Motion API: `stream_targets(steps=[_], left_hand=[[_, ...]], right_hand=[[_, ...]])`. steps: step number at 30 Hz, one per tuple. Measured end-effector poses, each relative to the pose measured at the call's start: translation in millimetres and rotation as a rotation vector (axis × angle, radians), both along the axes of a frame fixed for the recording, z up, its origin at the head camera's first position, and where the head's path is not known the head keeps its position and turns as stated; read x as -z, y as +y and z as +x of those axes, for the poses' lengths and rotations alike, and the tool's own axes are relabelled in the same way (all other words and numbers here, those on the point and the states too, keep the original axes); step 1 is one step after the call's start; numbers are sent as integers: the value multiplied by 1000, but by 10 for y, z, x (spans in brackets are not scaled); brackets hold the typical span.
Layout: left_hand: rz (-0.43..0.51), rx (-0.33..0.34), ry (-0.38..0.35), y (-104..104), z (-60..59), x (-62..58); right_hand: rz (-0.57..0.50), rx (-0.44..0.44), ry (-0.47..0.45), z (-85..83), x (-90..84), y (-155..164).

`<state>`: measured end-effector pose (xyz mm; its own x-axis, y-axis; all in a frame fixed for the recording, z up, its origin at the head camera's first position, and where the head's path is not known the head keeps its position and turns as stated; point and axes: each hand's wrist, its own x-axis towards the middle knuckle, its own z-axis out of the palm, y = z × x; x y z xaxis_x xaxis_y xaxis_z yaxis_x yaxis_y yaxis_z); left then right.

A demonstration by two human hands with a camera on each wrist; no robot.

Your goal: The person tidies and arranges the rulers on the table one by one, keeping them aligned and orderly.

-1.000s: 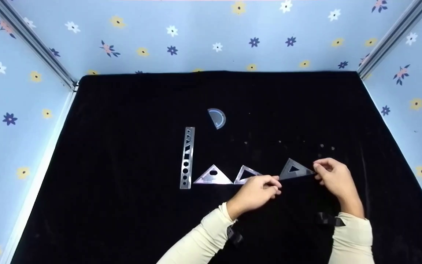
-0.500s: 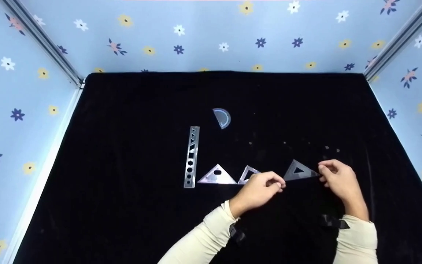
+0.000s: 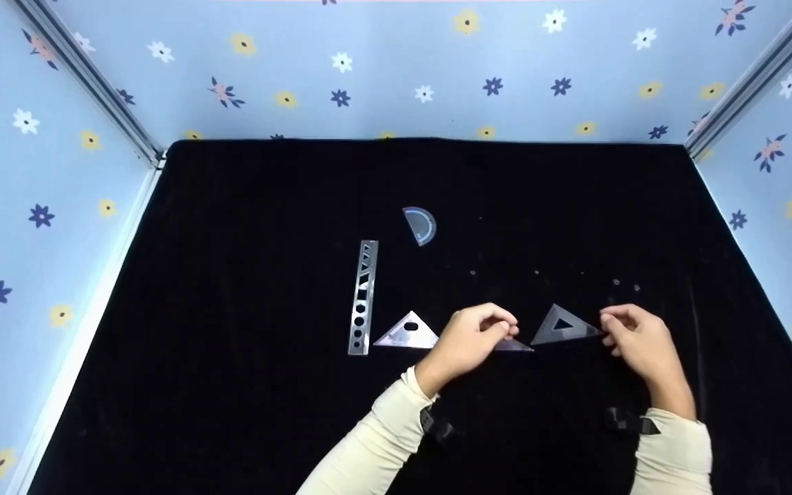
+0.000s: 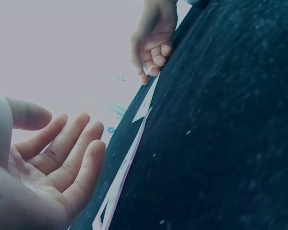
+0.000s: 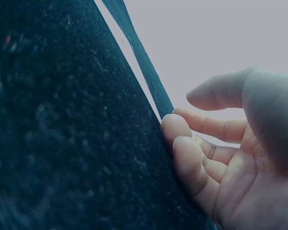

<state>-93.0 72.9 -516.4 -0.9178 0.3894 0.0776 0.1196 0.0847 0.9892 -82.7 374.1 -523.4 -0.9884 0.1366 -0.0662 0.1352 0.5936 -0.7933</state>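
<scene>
My left hand (image 3: 468, 340) hovers over the middle clear set square (image 3: 516, 346), covering most of it; only its right tip shows. In the left wrist view the left hand's loosely bent fingers (image 4: 77, 158) hold nothing, with the thumb apart. My right hand (image 3: 640, 342) is at the right corner of another clear set square (image 3: 580, 331). In the right wrist view its fingertips (image 5: 175, 127) touch that corner, while the thumb stays off it. A third set square (image 3: 396, 338) lies to the left of the left hand, beside an upright-lying stencil ruler (image 3: 371, 292).
A small protractor (image 3: 421, 227) lies farther back, above the ruler. Black cloth (image 3: 251, 275) covers the table. Blue floral walls (image 3: 410, 62) rise at the back and sides. A few pale specks (image 3: 617, 282) dot the cloth behind the right hand.
My left hand has moved left, off the gap between the right and middle set squares, uncovering the middle one's right tip. The right hand stays at its corner. The head view has shifted slightly.
</scene>
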Motion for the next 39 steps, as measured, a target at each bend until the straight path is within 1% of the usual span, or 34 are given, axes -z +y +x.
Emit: stream_targets(steps=[4,8,12,16,20,24,27,31,33,36,39], left_hand=[[-12,-24,-16,-57,-22,-5],[-10,-43,-22,-115,-73,-7],[-26,-53,8,-180,-151,-14],[-49,-90,42,-289,-241,-26],[-136,-163,113,-443,-326,-29],[-217,-233,161,-578,-353,-22],[-258,-258,168,-603,-348,-5],[-364,-259,196,-592,-367,20],[-415,-253,217,-593,-384,29],[-467,-259,245,-617,-410,43],[-514,-275,273,-658,-424,53]], right_hand=[[6,-5,4,2,6,-5],[19,-5,15,-7,5,-16],[24,2,17,-4,-1,-10],[23,9,18,3,-3,-13],[21,16,22,4,3,-23],[-24,21,14,-16,-12,-39],[-58,40,24,-18,-64,-81],[-64,54,68,-37,-137,-229],[-53,29,83,-62,-153,-333],[-38,-34,89,-114,-167,-504],[-56,-91,77,-163,-178,-662]])
